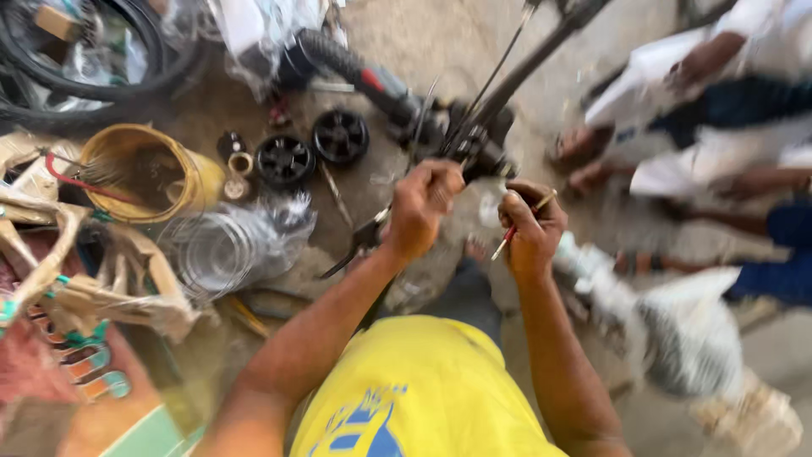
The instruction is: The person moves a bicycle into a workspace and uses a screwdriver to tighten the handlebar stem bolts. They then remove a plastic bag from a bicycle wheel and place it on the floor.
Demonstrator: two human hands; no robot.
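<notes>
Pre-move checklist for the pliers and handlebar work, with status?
1. Left hand grips dark metal pliers: ok.
2. Right hand holds thin red-and-tan stick tool: ok.
3. Black handlebar clamp assembly within reach of both hands: ok.
4. Pliers jaws seated on a part: cannot tell, hidden.
5. Thin cable free of the hands: cannot tell, blurred.
6. Two black round wheels lie apart from the hands: ok.
</notes>
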